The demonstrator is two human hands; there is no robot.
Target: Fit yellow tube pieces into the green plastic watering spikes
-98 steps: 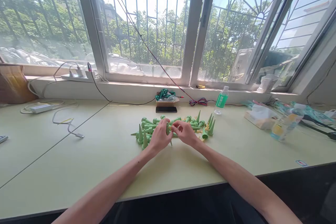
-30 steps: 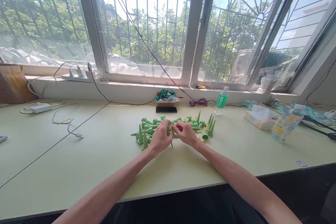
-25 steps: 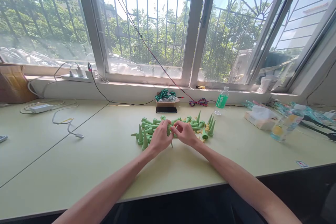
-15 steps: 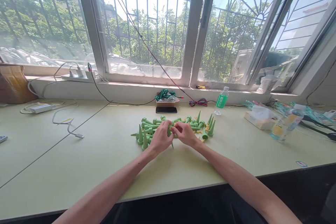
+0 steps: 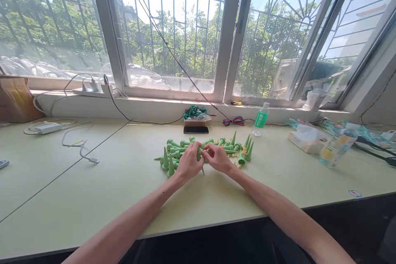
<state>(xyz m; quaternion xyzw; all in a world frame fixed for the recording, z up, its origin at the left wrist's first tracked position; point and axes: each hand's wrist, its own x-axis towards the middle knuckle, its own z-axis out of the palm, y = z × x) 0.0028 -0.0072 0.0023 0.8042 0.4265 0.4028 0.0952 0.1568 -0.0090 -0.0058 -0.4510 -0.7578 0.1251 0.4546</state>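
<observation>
A pile of green cone-shaped plastic spikes [image 5: 173, 150] with small yellow pieces lies on the pale green table [image 5: 93, 198]. My left hand [image 5: 189, 164] is closed around one green spike [image 5: 199, 155], its tip pointing down toward the table. My right hand [image 5: 218, 158] meets it from the right, its fingers pinched at the top of that same spike. Whatever small part the right fingers pinch is hidden. Several spikes [image 5: 247, 150] stand upright at the right of the pile.
A black phone [image 5: 196, 129] and a small cardboard box [image 5: 195, 118] lie behind the pile. A green-labelled bottle [image 5: 260, 119] stands to the right, then a tissue pack [image 5: 305, 138] and a lying bottle [image 5: 335, 147]. Cables and a power strip [image 5: 93, 88] are at the left.
Both hands stay together over the same spike. Only the right fingers shift slightly at its top; the pile has not moved.
</observation>
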